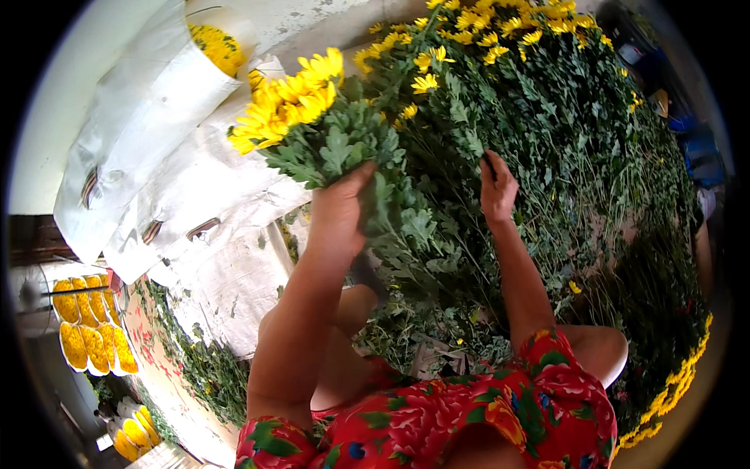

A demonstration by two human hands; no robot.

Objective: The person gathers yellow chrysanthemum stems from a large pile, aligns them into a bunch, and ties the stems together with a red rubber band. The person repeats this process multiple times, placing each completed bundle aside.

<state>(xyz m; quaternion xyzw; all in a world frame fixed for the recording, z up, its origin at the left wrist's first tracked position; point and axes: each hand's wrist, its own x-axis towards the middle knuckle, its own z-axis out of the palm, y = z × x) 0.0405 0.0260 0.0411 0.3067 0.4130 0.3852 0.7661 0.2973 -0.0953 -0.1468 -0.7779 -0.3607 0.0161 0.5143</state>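
Note:
My left hand is closed around the leafy stems of a bunch of yellow chrysanthemums, whose flower heads point up and to the left. The lower stems hang down between my arms. My right hand pinches a single leafy chrysanthemum stem just below its leaves, in front of the large pile. That stem seems to carry a yellow bloom at its upper end, though leaves overlap there. A broad heap of cut chrysanthemums spreads ahead and to my right, blooms at the far edge.
White sheeting covers a surface on the left, with a wrapped yellow bunch on top. Further left stand several wrapped bundles. Leaf litter lies by my legs. Yellow blooms line the right edge. Blue objects sit far right.

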